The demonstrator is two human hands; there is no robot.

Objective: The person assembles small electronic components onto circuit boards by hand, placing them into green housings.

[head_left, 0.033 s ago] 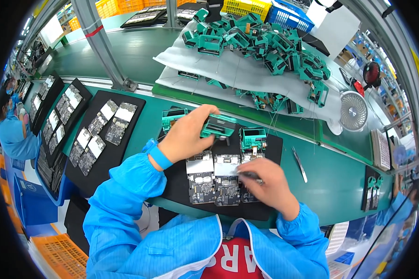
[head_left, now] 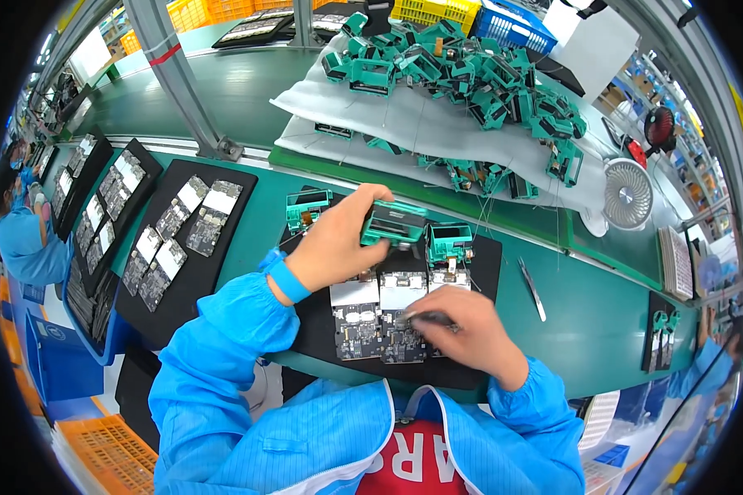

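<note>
My left hand (head_left: 338, 235) pinches a green plastic frame module (head_left: 394, 223) with a dark centre, held up above the black mat (head_left: 485, 272). Fingers closed, my right hand (head_left: 466, 326) grips a slim dark tool (head_left: 434, 318); its exact kind is hard to make out. The tool's tip is over the middle circuit board (head_left: 403, 334); whether it touches cannot be told. Another circuit board (head_left: 357, 330) lies to the left, and a third is mostly covered by my right hand. A second green module (head_left: 450, 243) sits at the mat's far edge, a third (head_left: 308, 208) behind my left wrist.
Metal tweezers (head_left: 532, 290) lie on the green tabletop to the right. Many green modules (head_left: 462, 74) are heaped on white foam (head_left: 347, 107) at the back, beside a white fan (head_left: 627, 195). Mats with boards (head_left: 215, 216) lie left. A co-worker's blue sleeve (head_left: 33, 235) shows far left.
My right hand has shifted slightly down, bringing the tool's tip left and lower over the middle board. The green module in my left hand has moved slightly right.
</note>
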